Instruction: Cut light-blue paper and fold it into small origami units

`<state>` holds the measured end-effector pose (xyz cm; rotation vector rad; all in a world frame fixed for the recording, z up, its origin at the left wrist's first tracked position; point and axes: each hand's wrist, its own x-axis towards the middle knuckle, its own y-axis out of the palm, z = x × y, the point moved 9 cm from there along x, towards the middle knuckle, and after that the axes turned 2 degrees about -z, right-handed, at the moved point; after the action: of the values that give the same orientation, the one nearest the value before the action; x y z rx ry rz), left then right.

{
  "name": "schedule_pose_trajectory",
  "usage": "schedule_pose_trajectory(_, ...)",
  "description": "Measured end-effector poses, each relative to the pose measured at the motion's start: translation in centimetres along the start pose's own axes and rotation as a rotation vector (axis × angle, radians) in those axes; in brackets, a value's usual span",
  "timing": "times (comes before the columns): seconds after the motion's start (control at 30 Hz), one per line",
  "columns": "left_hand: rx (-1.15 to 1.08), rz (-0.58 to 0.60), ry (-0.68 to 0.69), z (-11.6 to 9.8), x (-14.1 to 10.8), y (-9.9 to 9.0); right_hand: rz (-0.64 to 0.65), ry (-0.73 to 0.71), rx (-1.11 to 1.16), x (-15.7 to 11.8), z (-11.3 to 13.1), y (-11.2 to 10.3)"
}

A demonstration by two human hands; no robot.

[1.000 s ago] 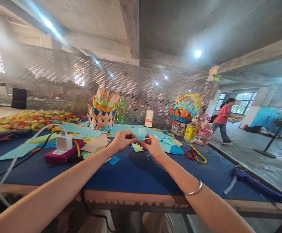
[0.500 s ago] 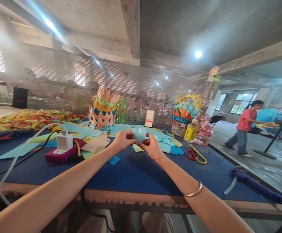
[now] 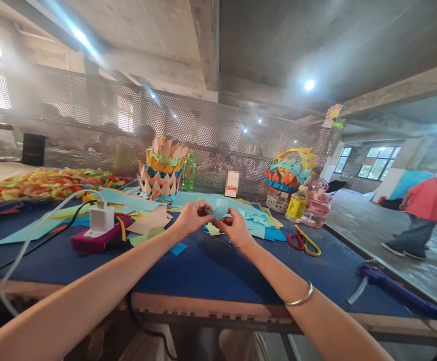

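Between my two hands is a small piece of light blue paper (image 3: 222, 206), raised above the blue table top. My left hand (image 3: 194, 218) pinches its left side between thumb and fingers. On the other side my right hand (image 3: 236, 228) grips it the same way, a silver bangle on that wrist. Fingertips partly cover the paper, so its folds are hard to make out. Behind and right of my hands lies a heap of light blue paper pieces (image 3: 255, 216). A small blue paper scrap (image 3: 178, 248) rests on the table below my left hand.
Scissors (image 3: 305, 241) and a purple glue gun (image 3: 395, 291) lie to the right. Folded-paper baskets (image 3: 160, 175) and bottles (image 3: 296, 204) stand behind. At left are a magenta power strip (image 3: 100, 239), cables and a pile of colourful paper pieces (image 3: 48, 185). A person (image 3: 427, 205) is at far right.
Both hands stay in nearly the same place, while the paper between them has tilted slightly. The person in the background has moved to the right and appears closer.
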<state>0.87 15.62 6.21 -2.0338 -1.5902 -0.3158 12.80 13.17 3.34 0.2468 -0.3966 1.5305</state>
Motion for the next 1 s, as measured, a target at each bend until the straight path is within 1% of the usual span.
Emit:
schedule_pose_trajectory(0.2, 0.014, 0.021, -0.012, 0.4, 0.0, 0.2, -0.010, -0.027, -0.054, 0.0, 0.1, -0.2)
schedule_pose_trajectory(0.33, -0.032, 0.039, -0.020, 0.0, -0.1, 0.3, -0.023, -0.046, -0.123, -0.1, 0.5, -0.4)
schedule_pose_trajectory(0.5, -0.068, -0.017, -0.034, -0.5, -0.3, -0.3, -0.026, -0.047, -0.195, -0.2, 0.9, -0.3)
schedule_pose_trajectory(0.7, -0.036, -0.047, -0.036, -0.4, -0.2, -0.7, -0.005, -0.031, -0.177, -0.3, 0.9, 0.1)
schedule_pose_trajectory(0.8, -0.096, -0.075, -0.048, -0.5, -0.3, -1.0, -0.007, -0.029, -0.146, -0.3, 0.8, 0.1)
schedule_pose_trajectory(0.87, -0.205, -0.111, -0.100, -0.3, -0.5, -1.2, -0.020, -0.033, -0.127, -0.2, 0.8, -0.1)
schedule_pose_trajectory(0.9, -0.267, -0.116, -0.151, 0.1, -0.6, -1.2, -0.026, -0.039, -0.121, -0.2, 0.8, -0.1)
schedule_pose_trajectory(0.93, -0.321, -0.098, -0.210, 0.6, -0.8, -0.9, -0.031, -0.048, -0.118, -0.2, 0.8, -0.2)
schedule_pose_trajectory(1.0, -0.390, -0.007, -0.338, 1.6, -1.1, 0.1, -0.041, -0.064, -0.119, -0.2, 1.0, -0.4)
